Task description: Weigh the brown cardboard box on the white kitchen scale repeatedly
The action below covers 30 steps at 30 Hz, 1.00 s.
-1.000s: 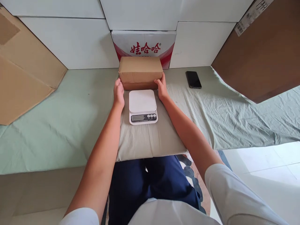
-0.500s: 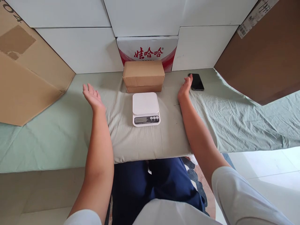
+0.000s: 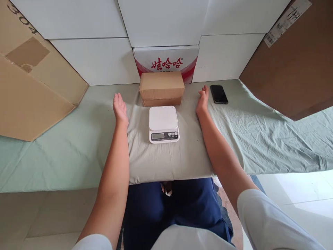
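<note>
Flanking the cardboard box [image 3: 161,87], the left hand [image 3: 119,109] and right hand [image 3: 202,101] hover open and empty; the box lies crosswise between them, behind the scale [image 3: 163,124], roughly equally near both

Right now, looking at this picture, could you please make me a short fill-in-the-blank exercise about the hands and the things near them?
1. The brown cardboard box sits just behind the white ____.
2. Both the left hand and the right hand are open and hold ____.
3. The black phone lies just beside the ____ hand.

Missing words: scale; nothing; right
</note>
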Motion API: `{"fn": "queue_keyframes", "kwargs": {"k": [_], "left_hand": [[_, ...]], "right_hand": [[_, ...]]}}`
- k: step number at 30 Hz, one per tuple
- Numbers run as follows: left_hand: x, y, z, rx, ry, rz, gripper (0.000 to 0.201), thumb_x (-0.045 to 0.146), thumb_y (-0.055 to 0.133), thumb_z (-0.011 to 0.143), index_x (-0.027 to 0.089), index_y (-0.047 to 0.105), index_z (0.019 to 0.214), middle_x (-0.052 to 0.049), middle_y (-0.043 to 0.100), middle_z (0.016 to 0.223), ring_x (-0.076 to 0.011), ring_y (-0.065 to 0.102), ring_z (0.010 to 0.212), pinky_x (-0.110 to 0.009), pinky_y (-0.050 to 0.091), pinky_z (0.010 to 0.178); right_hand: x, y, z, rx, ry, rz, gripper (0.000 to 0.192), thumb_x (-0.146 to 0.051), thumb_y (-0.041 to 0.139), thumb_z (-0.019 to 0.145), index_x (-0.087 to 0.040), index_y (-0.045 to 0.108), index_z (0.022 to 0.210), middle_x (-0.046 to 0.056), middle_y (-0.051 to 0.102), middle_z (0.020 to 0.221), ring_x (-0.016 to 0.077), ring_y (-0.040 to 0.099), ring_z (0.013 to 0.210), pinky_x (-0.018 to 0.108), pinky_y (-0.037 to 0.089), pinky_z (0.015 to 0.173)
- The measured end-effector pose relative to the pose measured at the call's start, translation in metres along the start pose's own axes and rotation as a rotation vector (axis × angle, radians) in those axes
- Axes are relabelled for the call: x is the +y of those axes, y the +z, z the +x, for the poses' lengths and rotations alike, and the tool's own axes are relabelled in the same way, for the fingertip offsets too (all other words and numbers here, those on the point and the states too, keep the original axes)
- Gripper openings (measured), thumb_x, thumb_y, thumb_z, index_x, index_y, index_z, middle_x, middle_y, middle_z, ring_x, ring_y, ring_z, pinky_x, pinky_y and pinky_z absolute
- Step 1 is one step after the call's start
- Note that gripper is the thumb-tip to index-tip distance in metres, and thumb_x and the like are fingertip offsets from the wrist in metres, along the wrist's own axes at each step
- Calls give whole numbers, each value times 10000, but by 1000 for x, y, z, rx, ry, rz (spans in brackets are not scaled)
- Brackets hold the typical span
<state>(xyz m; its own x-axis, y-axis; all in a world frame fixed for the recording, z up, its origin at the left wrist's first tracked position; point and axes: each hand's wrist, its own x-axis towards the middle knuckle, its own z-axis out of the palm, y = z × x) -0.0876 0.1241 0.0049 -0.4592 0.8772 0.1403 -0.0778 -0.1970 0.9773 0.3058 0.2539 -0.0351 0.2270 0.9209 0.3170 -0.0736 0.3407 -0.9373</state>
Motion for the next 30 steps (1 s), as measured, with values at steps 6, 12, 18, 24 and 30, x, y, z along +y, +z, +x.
{"fn": "queue_keyframes", "kwargs": {"k": [6,12,18,24,30], "left_hand": [[-19,20,0,-174,-10,33,822,773,257,932,311,372,1602,-42,192,1782,-195,143,1648,-397,159,1345],[-18,36,-5,-183,-87,-19,759,675,245,990,259,368,1612,-73,248,1763,-186,208,1639,-404,191,1341],[-17,44,-8,-194,-127,-1,920,750,333,948,128,346,1626,-174,244,1746,-239,236,1629,-371,216,1332],[-19,53,-11,-235,-148,-15,795,736,386,955,220,496,1550,-114,350,1716,-238,291,1611,-388,173,1342],[-16,57,-18,-254,-122,-11,780,697,416,967,187,481,1553,-121,392,1695,-227,318,1604,-389,181,1340]], "right_hand": [[-9,24,-13,4,125,-30,826,-649,458,756,-306,362,1501,69,369,1691,232,256,1648,596,160,1351],[-13,48,-27,-151,136,-39,874,-652,515,743,-283,344,1517,79,349,1709,244,281,1639,558,202,1355],[-13,63,-40,-301,-11,-67,881,-622,605,755,-330,306,1531,9,279,1743,229,171,1668,536,150,1380],[-28,73,-54,-345,-42,-111,905,-452,638,738,-286,264,1545,34,322,1710,223,252,1620,493,217,1373],[-38,76,-63,-347,13,-141,880,-367,583,719,-236,262,1528,80,404,1632,284,385,1512,510,278,1338]]}}
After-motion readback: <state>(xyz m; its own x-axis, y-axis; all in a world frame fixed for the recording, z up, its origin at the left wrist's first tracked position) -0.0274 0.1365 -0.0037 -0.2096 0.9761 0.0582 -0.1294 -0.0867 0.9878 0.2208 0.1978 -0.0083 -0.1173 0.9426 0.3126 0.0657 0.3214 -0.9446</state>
